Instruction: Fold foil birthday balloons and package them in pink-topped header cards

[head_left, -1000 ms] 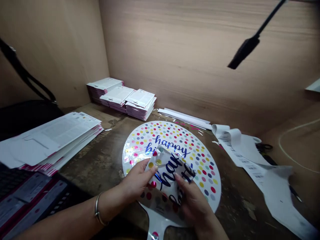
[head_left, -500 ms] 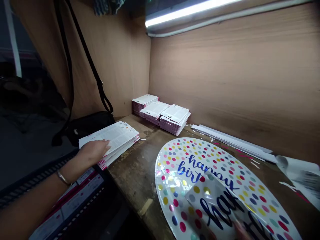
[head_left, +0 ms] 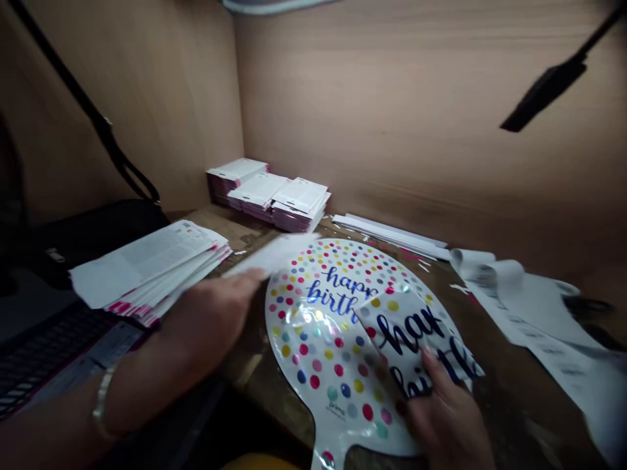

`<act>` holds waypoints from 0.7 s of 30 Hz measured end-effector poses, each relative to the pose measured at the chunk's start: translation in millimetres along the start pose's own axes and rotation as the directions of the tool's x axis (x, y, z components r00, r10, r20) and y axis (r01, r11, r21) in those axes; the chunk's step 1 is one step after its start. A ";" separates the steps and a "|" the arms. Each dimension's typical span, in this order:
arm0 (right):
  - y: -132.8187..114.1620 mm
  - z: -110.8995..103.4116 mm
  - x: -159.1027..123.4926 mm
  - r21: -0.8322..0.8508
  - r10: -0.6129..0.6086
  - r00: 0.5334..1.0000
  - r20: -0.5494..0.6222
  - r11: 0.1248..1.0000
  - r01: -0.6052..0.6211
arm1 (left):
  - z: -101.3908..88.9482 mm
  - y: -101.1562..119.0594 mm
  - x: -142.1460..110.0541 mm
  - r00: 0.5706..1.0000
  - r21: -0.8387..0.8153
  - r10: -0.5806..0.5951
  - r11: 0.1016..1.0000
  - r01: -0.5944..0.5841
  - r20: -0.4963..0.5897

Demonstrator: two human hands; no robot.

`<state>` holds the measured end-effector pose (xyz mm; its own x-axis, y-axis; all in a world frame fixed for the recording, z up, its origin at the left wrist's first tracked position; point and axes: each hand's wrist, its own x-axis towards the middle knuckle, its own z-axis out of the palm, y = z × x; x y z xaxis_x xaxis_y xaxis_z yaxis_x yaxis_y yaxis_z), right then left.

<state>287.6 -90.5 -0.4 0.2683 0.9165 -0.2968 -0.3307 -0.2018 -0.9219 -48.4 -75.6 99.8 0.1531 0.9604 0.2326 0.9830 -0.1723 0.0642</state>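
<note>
My left hand (head_left: 215, 316) is closed on a white paper packet (head_left: 274, 254), blurred by motion, held beside the left rim of the flat foil balloon (head_left: 318, 352). That balloon is round, white with coloured dots and "happy birthday" lettering, and lies on the table with its tail toward me. Over its right part, my right hand (head_left: 448, 405) grips a folded foil balloon (head_left: 411, 326) with the same dots and dark blue lettering, thumb on top. To the left of the table balloon sits a fanned stack of white paper packets (head_left: 147, 261).
Several piles of packets (head_left: 298, 196) stand in the back corner. White paper strips (head_left: 392, 235) lie along the back wall, and curled label strips (head_left: 529, 307) spread on the right. A black bag (head_left: 98, 228) is at left; a black handle-like object (head_left: 543, 94) hangs upper right.
My left hand has come off the packet stack, moving right with one packet. My right hand and the folded balloon have risen further into view. The camera view has shifted right and down.
</note>
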 end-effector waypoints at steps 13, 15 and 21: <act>-22.0 18.4 -17.5 0.252 0.038 0.948 -0.315 0.967 0.045 | 92.8 58.1 48.8 0.825 -0.261 0.505 0.857 -0.444 0.253; -23.8 16.3 -18.9 0.249 0.058 0.948 -0.314 0.968 0.023 | 87.7 67.4 52.3 0.858 -0.235 0.420 0.902 -0.361 0.294; -38.6 0.1 -15.1 0.232 0.124 0.951 -0.282 0.971 -0.058 | 83.5 53.9 81.8 0.695 -0.320 0.644 0.764 -0.560 0.321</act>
<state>296.2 -96.6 39.7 0.4691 0.7497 -0.4668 -0.5468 -0.1685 -0.8201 25.7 12.0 41.3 0.7716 0.6269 -0.1081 0.6329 -0.7396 0.2290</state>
